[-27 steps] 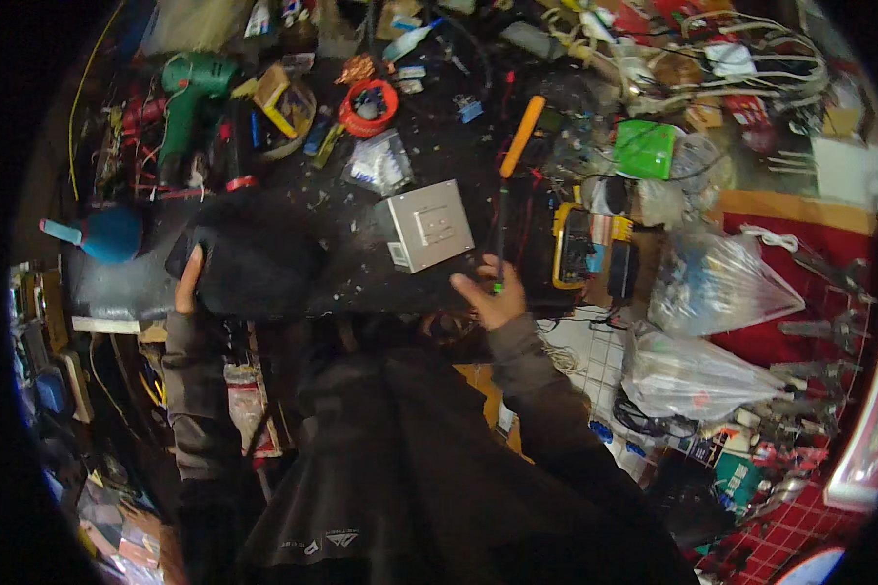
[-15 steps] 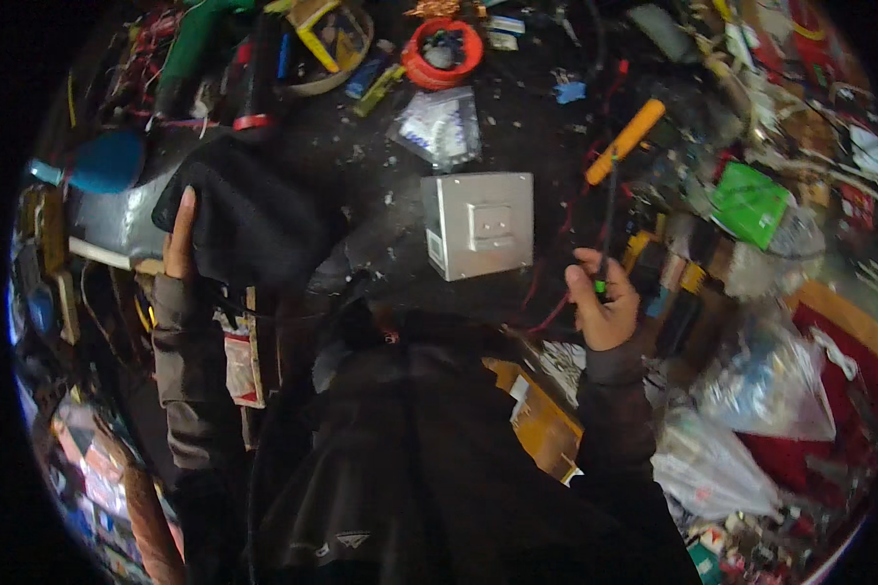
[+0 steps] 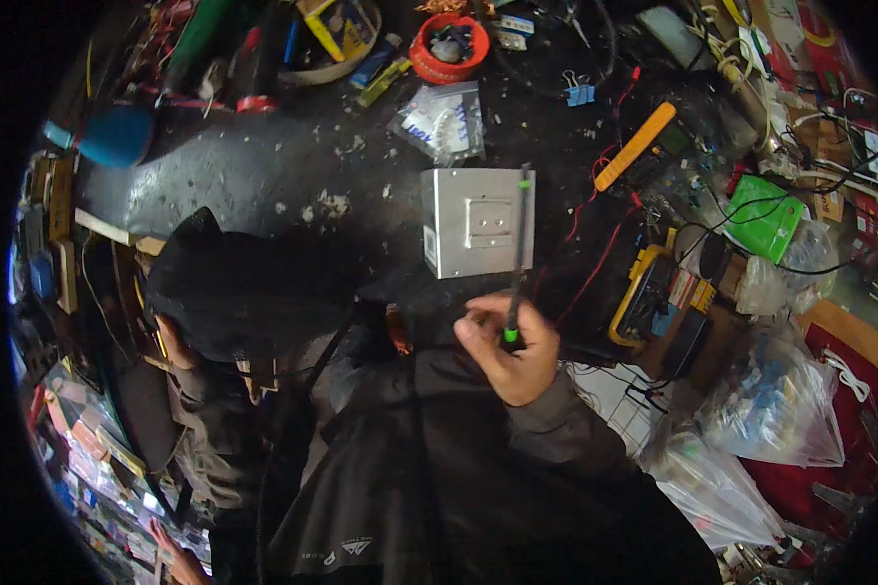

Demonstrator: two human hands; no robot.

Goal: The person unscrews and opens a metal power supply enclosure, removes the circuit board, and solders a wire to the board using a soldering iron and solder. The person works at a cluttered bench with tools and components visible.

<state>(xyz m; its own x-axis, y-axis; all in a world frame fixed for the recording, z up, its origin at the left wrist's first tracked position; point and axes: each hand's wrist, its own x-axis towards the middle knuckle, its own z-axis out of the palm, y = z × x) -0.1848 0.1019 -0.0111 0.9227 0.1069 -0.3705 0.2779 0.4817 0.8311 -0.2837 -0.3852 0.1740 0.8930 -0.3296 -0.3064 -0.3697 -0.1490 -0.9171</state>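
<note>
My right hand (image 3: pixel 517 356) is closed around a thin black stick (image 3: pixel 520 244) with green bands near both ends. The stick points away from me, passing in front of the right side of a silver metal box (image 3: pixel 458 229) on the dark bench. My left hand (image 3: pixel 174 343) grips the left edge of a black, bag-like cloth item (image 3: pixel 254 283), which hangs at the bench's near edge; most of the fingers are hidden behind it.
Beyond the box lie a clear zip bag (image 3: pixel 444 122) and a red ring-shaped container (image 3: pixel 449 49). To the right are an orange-edged tool (image 3: pixel 636 146), red wires, a yellow-and-black multimeter (image 3: pixel 639 297) and a green packet (image 3: pixel 763 216). Another person's hand (image 3: pixel 180 561) shows at lower left.
My right hand has moved left with the stick, from beside the box to just in front of it. My left hand has drawn the black cloth item nearer to me, baring the bench behind it.
</note>
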